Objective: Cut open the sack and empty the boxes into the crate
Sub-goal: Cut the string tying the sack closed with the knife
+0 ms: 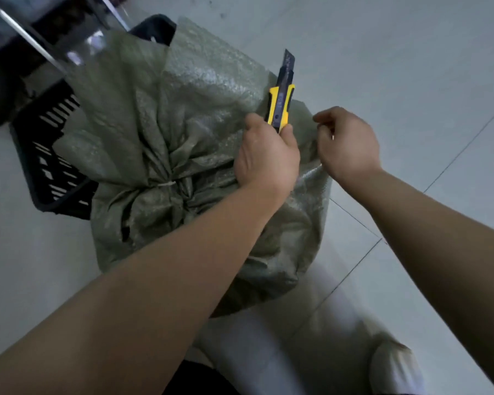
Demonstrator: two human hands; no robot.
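A grey-green woven sack [183,132] stands on the tiled floor [397,52], well in from any edge of the floor that shows. Its neck is gathered and bound with a thin white tie [167,183], and the loose fabric above the tie fans out towards the far side. The sack is full and rumpled, and its left and far sides lie over a black slotted crate [49,155]. The crate sits on the floor touching the sack, with one corner also showing beyond the sack's top.

The left hand [268,158] rests against the sack's upper right side. Its fingers and thumb are wrapped round the handle of a yellow and black utility knife [281,104]. The knife points away from the person, and its dark blade is slid out above the fabric, not in it.

The right hand [350,143] is just beside the left, at the sack's right edge. Its fingers are curled inward. Motion blur hides whether they pinch the fabric there or hold nothing.

A grey joint line in the floor runs on the right, behind the right forearm. At the near side, the person's pale trouser leg [268,352] touches the base of the sack. Dark blurred shapes fill the far left corner of the view.
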